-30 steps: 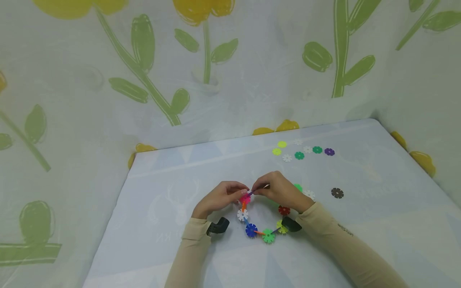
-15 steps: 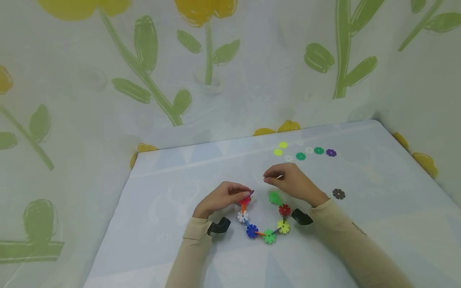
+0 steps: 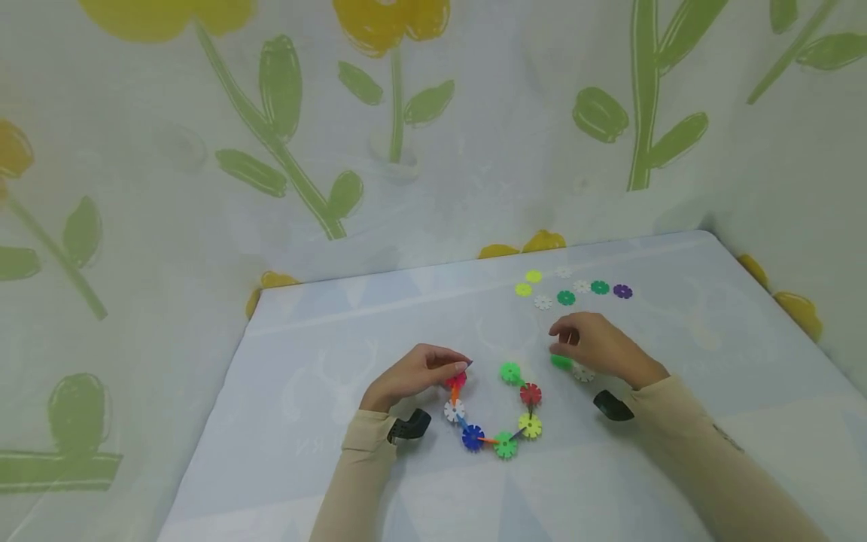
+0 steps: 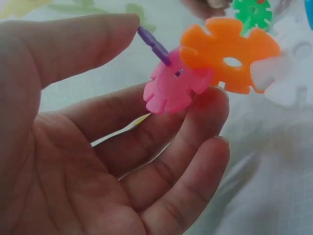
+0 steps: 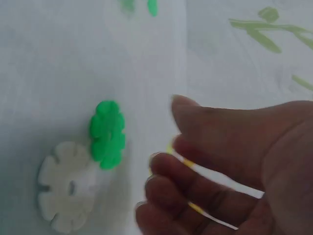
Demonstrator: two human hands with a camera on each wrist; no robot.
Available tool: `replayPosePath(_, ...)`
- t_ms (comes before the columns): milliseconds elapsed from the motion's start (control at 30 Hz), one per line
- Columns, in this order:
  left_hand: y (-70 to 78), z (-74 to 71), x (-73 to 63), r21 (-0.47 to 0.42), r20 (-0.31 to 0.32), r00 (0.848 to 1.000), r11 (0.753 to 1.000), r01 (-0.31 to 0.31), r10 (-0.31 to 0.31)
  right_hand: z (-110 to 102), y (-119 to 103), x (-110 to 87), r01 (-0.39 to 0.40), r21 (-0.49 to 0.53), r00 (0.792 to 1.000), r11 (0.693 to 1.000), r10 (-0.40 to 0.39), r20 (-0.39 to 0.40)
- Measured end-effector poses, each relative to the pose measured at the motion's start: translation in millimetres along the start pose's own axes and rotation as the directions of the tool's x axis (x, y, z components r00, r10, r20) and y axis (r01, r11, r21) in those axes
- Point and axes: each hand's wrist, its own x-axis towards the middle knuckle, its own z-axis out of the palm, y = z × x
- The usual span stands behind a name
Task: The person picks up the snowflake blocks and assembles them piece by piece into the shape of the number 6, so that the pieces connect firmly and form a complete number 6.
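A chain of slotted plastic snowflake discs curves in a U on the table in the head view. My left hand [image 3: 421, 375] pinches its upper left end, a purple disc [image 4: 154, 46] slotted into a pink disc [image 4: 168, 88]. Thumb tip meets the purple edge, and fingertips lie behind the pink one. An orange disc [image 4: 230, 55] joins on beyond. At the chain's other end is a green disc [image 3: 511, 372]. My right hand [image 3: 599, 346], fingers bent and holding nothing, hovers beside a loose green disc [image 5: 108, 134] and a white disc [image 5: 67, 187].
Farther back lie several loose discs, among them a yellow disc [image 3: 524, 289], a teal disc [image 3: 566, 298] and a purple one at the group's right end. A patterned cloth wall [image 3: 474, 181] rises behind the table [image 3: 305, 482].
My right hand has left the chain's purple end and moved right, to the loose green and white discs. My left hand keeps hold of the chain.
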Motion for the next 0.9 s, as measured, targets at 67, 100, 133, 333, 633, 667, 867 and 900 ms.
replayPosePath(67, 0.0, 0.2, -0.1, -0.003, 0.002, 1.0, 1.0, 0.012, -0.012, 2, 4, -1.3, -0.028, -0.015, 0.999, 0.999, 0.029, 0.043)
replayPosePath(100, 0.1, 0.3, -0.1, -0.005, 0.003, 1.0, 1.0, 0.018, -0.018, 4, 5, -1.7, -0.043, -0.019, 0.997, 0.999, 0.044, 0.061)
replayPosePath(133, 0.2, 0.3, -0.2, -0.009, 0.004, 1.0, 1.0, 0.024, -0.024, 5, 7, -2.0, -0.053, -0.023, 0.996, 0.998, 0.055, 0.076)
replayPosePath(333, 0.4, 1.1, 0.8, -0.011, 0.012, 1.0, 1.0, 0.027, -0.026, 11, 10, -3.6, -0.076, -0.036, 0.992, 0.996, 0.08, 0.102)
replayPosePath(633, -1.8, 1.9, 3.8, -0.012, 0.017, 1.0, 1.0, 0.025, -0.024, 10, 8, -4.5, -0.071, -0.001, 0.992, 0.997, 0.071, 0.102)
replayPosePath(667, -2.2, 1.9, 4.1, -0.011, 0.017, 1.0, 1.0, 0.026, -0.025, 9, 7, -3.8, -0.07, 0.009, 0.993, 0.998, 0.069, 0.098)
replayPosePath(867, -1.7, 2.3, 3.5, -0.012, 0.012, 1.0, 1.0, 0.029, -0.029, 4, -2, 5.1, -0.016, 0.063, 1.0, 0.998, 0.015, 0.013)
replayPosePath(900, -1.5, 2.4, 3.0, -0.012, 0.012, 0.999, 0.999, 0.03, -0.03, 3, -5, 6.7, -0.001, 0.073, 1.0, 0.997, 0.001, -0.001)
